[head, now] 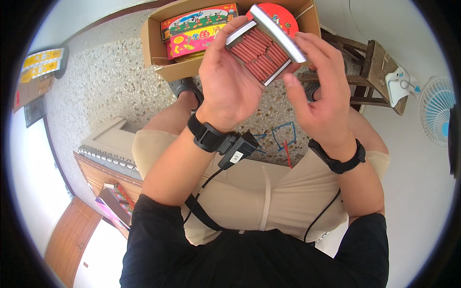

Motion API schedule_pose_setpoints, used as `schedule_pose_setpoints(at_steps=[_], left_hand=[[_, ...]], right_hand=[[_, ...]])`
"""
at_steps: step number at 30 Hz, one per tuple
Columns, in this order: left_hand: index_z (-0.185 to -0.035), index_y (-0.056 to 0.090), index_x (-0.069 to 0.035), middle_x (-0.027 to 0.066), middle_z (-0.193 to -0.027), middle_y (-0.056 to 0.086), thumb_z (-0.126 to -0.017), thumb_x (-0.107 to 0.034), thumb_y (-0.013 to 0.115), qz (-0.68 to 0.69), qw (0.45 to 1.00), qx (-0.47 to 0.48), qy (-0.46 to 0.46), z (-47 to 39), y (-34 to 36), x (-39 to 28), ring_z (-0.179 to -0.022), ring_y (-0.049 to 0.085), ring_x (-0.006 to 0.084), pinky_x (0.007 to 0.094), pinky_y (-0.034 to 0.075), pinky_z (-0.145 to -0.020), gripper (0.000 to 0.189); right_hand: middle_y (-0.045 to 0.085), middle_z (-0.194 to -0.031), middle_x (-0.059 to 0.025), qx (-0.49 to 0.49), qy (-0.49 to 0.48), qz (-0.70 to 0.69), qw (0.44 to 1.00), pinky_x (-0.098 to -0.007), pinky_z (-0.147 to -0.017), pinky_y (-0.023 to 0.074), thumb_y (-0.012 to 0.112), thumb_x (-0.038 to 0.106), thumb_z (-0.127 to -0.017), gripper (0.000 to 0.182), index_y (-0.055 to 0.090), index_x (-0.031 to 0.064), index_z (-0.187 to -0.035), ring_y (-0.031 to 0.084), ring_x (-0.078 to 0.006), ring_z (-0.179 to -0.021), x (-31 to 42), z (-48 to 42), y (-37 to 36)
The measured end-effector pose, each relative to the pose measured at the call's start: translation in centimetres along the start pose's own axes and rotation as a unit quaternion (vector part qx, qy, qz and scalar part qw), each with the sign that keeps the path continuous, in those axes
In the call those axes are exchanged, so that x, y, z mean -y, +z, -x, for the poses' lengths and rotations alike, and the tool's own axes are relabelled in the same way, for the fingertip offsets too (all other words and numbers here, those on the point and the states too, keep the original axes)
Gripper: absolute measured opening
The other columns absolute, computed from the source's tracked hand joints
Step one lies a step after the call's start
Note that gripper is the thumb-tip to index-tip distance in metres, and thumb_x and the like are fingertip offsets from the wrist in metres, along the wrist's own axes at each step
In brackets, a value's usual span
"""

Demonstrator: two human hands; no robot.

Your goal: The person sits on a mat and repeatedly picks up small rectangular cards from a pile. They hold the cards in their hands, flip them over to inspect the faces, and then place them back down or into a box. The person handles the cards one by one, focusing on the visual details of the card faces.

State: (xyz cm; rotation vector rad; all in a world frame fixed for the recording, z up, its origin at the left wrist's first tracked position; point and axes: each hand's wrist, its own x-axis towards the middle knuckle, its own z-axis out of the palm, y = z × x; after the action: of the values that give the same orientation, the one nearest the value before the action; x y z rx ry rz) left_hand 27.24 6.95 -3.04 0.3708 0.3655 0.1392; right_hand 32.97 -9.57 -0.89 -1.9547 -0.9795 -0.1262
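Observation:
My left hand (228,86) holds a small cardboard box (277,72), tilted, its lid (278,33) raised. Packed inside in two rows are many thin red sticks (259,54), which look like small firecrackers. The lid stands up along the box's far right side and shows its pale edge to me. My right hand (320,82) is at the right end of the lid, its fingertips at the lid's edge. Its thumb is apart from the fingers, below the box's corner. Behind the box, part of a round red package (290,23) is hidden.
Beyond my hands is an open carton (149,45) with a black-and-red box (198,21) and a pink box (191,43). To the right stand a wooden stool (378,72) and a fan (437,111). Blue and red strips (284,136) lie on the speckled floor (108,82).

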Motion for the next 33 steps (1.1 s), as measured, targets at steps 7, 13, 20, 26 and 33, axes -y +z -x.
schedule_pose_setpoints(at_steps=[7,13,20,26,33], left_hand=[[-0.153,0.044,0.000,0.0180,-0.151,0.056,-0.111,-0.052,0.032,-0.012,1.000,-0.017,-0.001,-0.2,-0.1,0.1,-0.137,0.057,0.0341,0.0529,0.046,-0.116,0.068],[-0.155,0.042,-0.004,0.0172,-0.150,0.057,-0.111,-0.054,0.031,-0.016,1.000,0.009,-0.008,0.1,0.0,0.0,-0.137,0.057,0.0337,0.0525,0.048,-0.114,0.068],[-0.156,0.041,-0.005,0.0185,-0.151,0.056,-0.112,-0.053,0.026,-0.029,0.999,0.022,-0.014,0.5,0.3,-0.2,-0.138,0.056,0.0367,0.0542,0.048,-0.114,0.067],[-0.152,0.042,-0.007,0.0213,-0.148,0.056,-0.113,-0.050,0.024,0.008,1.000,0.019,-0.016,0.3,0.3,0.0,-0.134,0.057,0.0456,0.0579,0.048,-0.114,0.061],[-0.155,0.042,-0.010,0.0210,-0.152,0.054,-0.114,-0.048,0.021,-0.020,1.000,-0.018,-0.017,0.6,0.9,-0.1,-0.138,0.054,0.0475,0.0604,0.043,-0.119,0.059]], right_hand=[[0.064,-0.132,-0.0102,0.028,-0.080,0.029,0.996,-0.0414,-0.088,0.0556,0.083,0.000,-0.072,0.056,0.069,0.0055,-0.126,0.063,-0.0335,-0.106,-0.3,0.0,1.0],[0.066,-0.128,-0.0091,0.046,-0.095,0.060,0.993,-0.0428,-0.086,0.0571,0.083,0.000,-0.069,0.050,0.073,0.0067,-0.118,0.063,-0.0340,-0.103,-0.1,0.0,0.9],[0.067,-0.126,-0.0070,0.040,-0.127,0.086,0.987,-0.0428,-0.088,0.0570,0.080,0.002,-0.070,0.046,0.076,0.0089,-0.114,0.063,-0.0338,-0.103,-0.2,0.2,1.2],[0.068,-0.125,-0.0062,0.044,-0.125,0.091,0.987,-0.0423,-0.088,0.0565,0.079,0.003,-0.072,0.042,0.077,0.0094,-0.113,0.063,-0.0331,-0.103,-0.3,0.3,1.2],[0.068,-0.125,-0.0055,0.056,-0.124,0.092,0.986,-0.0422,-0.088,0.0554,0.082,0.008,-0.072,0.042,0.077,0.0093,-0.114,0.063,-0.0320,-0.104,0.0,0.3,1.0]])
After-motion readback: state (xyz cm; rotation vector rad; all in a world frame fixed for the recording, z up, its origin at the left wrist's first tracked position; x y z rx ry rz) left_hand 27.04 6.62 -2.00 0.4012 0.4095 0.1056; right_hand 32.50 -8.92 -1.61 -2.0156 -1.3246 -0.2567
